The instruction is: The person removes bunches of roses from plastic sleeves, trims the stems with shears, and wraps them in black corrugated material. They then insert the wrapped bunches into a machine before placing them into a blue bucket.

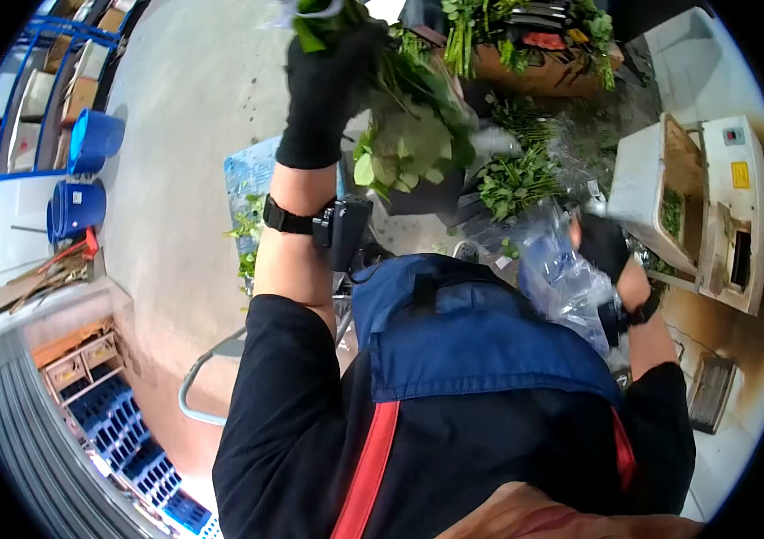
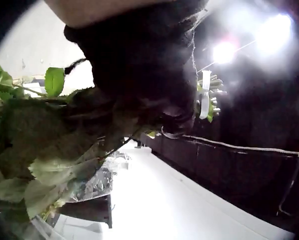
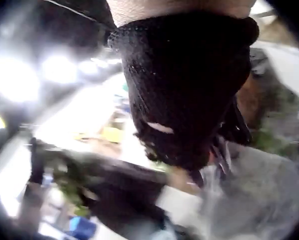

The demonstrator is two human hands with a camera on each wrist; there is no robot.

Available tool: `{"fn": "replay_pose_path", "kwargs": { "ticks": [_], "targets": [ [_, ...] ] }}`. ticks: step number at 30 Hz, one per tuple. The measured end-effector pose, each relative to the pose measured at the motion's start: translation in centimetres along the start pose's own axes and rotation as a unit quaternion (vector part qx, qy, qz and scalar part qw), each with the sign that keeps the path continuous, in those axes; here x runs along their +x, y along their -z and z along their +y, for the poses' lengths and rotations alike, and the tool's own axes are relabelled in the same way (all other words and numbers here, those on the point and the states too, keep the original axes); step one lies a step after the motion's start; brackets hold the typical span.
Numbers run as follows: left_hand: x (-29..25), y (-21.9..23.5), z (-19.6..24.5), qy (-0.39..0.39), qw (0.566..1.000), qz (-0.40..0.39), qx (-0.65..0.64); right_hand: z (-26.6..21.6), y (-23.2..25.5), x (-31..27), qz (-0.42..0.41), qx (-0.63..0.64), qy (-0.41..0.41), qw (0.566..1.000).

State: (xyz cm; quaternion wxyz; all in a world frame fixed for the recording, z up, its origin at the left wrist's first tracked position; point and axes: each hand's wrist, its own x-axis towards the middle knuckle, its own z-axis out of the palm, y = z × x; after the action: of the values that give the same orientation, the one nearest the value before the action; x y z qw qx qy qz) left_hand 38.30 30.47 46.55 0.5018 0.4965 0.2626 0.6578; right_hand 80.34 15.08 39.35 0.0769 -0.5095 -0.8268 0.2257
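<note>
My left hand (image 1: 330, 94), in a black glove, grips a bunch of leafy green stems (image 1: 413, 139) raised at the top of the head view. In the left wrist view, cut stem ends bound by a white band (image 2: 205, 97) stick out past the hand, and broad leaves (image 2: 52, 180) spread on the other side. Low on the right, my black-gloved right hand (image 1: 602, 244) holds a crumpled clear plastic sleeve (image 1: 570, 287). This plastic (image 3: 254, 192) hangs from the fingertips in the right wrist view, which is blurred.
More leafy stems (image 1: 521, 180) lie ahead, beyond my blue apron (image 1: 490, 350). A cardboard box (image 1: 535, 76) with greenery stands at the back. To the right is a worn white machine (image 1: 732, 207) with an open housing. Blue buckets (image 1: 77, 207) stand at far left.
</note>
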Motion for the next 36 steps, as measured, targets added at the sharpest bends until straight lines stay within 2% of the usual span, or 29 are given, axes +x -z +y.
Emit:
{"fn": "replay_pose_path", "kwargs": {
  "ticks": [1,2,3,4,5,6,8,10,11,12,13,15,16,17,18,19,20,21,23,24,26,27,29,31,32,33,34,35,36],
  "targets": [
    [-0.5,-1.7,-0.3,0.047,0.999,-0.012,-0.005,-3.9,3.2,3.8,0.077,0.02,0.082,0.993],
    [-1.1,-3.6,0.6,0.101,0.992,-0.036,0.07,-7.0,5.0,6.5,0.118,0.13,0.103,0.979],
    [-1.1,-4.4,-0.3,0.047,0.981,-0.079,0.17,-10.7,8.3,8.8,0.038,0.08,0.081,0.993],
    [-1.2,-5.1,-1.1,-0.013,0.958,-0.111,0.266,-11.4,8.1,10.4,0.069,0.092,0.138,0.984],
    [-1.4,-5.8,-0.9,-0.016,0.939,-0.149,0.308,-12.1,7.8,11.9,0.099,0.1,0.194,0.971],
    [-1.6,-6.5,-0.7,-0.022,0.918,-0.187,0.349,-10.9,6.9,12.3,0.061,0.078,0.201,0.975],
    [-1.6,-6.8,-0.7,-0.027,0.893,-0.251,0.374,-9.4,5.6,11.3,0.011,-0.005,0.195,0.981],
    [-2.3,-7.9,-1.7,0.102,0.952,-0.18,0.226,-7.8,4.8,8.4,-0.021,-0.123,0.169,0.978],
    [-2.6,-8.4,-2.2,0.169,0.964,-0.14,0.15,-6.0,3.1,6.4,0.066,-0.092,0.211,0.971],
    [-2.3,-6.8,-2.6,-0.167,0.833,-0.257,0.461,-3.7,1.3,3.8,0.041,-0.11,0.18,0.977],
    [-2.3,-7.4,-1.8,0.034,0.946,-0.218,0.238,-1.2,-0.5,0.8,0.004,-0.109,0.131,0.985],
    [-1.4,-5.7,-2.3,0.106,0.982,-0.142,0.063,4.9,-4.5,-8.3,-0.009,-0.168,0.041,0.985],
    [-0.6,-4.5,-2.1,0.116,0.992,-0.058,0.009,9.8,-7.6,-14.9,-0.005,-0.164,-0.047,0.985],
    [0.1,-4.3,-1.2,0.12,0.989,-0.063,-0.056,11.3,-6.6,-19.7,-0.189,-0.145,-0.273,0.932],
    [0.7,-4.1,-0.3,0.125,0.983,-0.068,-0.12,16.3,-8.2,-28.5,-0.234,-0.147,-0.372,0.886],
    [1.2,-5.3,1.6,0.122,0.959,-0.158,-0.202,20.5,-9.3,-37.7,-0.192,-0.184,-0.443,0.856],
    [1.5,-5.8,2.6,0.137,0.971,-0.116,-0.158,21.9,-7.3,-44.4,-0.161,-0.167,-0.541,0.809],
    [1.9,-6.2,2.9,0.152,0.979,-0.074,-0.111,17.7,-2.5,-43.5,-0.12,-0.136,-0.7,0.69],
    [2.9,-8.3,1.4,0.187,0.933,-0.276,-0.136,21.1,-2.6,-56.4,-0.028,-0.193,-0.65,0.734],
    [2.8,-9.2,-0.2,0.211,0.933,-0.276,-0.101,17.7,1.3,-51.9,-0.109,-0.212,-0.705,0.668],
    [-0.7,-14.2,-2.2,0.206,0.951,-0.213,0.087,20.0,-0.7,-56.4,-0.057,-0.274,-0.676,0.682],
    [-2.1,-16.4,-3.0,0.194,0.942,-0.189,0.199,19.3,-0.3,-54.3,-0.105,-0.278,-0.684,0.666],
    [-4.3,-18.7,-5.4,0.249,0.902,-0.213,0.283,20.6,-3.2,-51.1,-0.061,-0.248,-0.7,0.667],
    [-6.1,-19.6,-8.4,0.264,0.866,-0.274,0.326,24.4,-9.2,-48.8,-0.058,-0.285,-0.629,0.721],
    [-6.7,-20.2,-9.1,0.266,0.858,-0.298,0.323,22.9,-9.7,-43.4,-0.068,-0.276,-0.645,0.71],
    [-7.5,-20.8,-9.5,0.269,0.849,-0.322,0.321,22.5,-10.4,-40.0,-0.083,-0.254,-0.62,0.737],
    [-8.0,-21.4,-10.0,0.273,0.837,-0.345,0.325,22.0,-11.1,-36.5,-0.099,-0.23,-0.596,0.763],
    [-8.8,-20.6,-11.4,0.261,0.822,-0.334,0.381,23.4,-12.4,-34.3,-0.186,-0.153,-0.599,0.764],
    [-8.8,-20.4,-12.1,0.216,0.774,-0.4,0.44,23.6,-13.5,-32.0,-0.181,-0.092,-0.62,0.758]
  ]
}}
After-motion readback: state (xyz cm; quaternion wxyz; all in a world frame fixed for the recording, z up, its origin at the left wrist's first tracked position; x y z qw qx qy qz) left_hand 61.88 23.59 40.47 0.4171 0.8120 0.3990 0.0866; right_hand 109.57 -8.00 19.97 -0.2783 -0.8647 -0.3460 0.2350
